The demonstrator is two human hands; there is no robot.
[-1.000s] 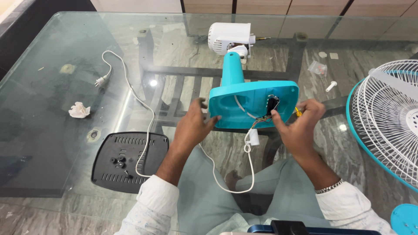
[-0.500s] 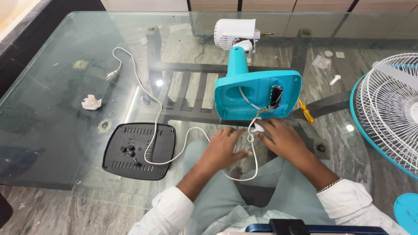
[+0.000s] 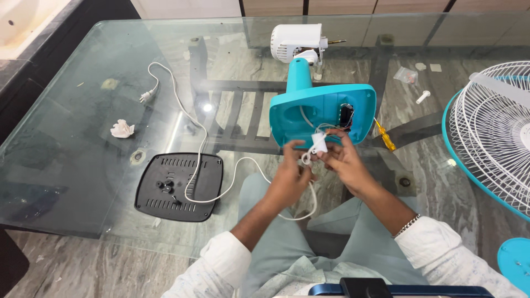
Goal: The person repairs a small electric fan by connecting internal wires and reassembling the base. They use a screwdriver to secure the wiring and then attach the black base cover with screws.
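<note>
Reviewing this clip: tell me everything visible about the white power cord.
The white power cord is thin, flexible and looks plastic-sheathed. Its plug lies on the glass table at far left. From there it snakes across the glass, over the black base plate, then loops off the table's near edge and up to a small white fitting held between the left hand and right hand, just below the turquoise fan base.

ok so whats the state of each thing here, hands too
fan base: tipped up, underside open, wires showing
black cover: off, flat on the glass table
cord: unplugged, loose across the table
white part: pinched between both hands
left hand: gripping it
right hand: gripping it
screwdriver: lying unused
grille: detached
</note>
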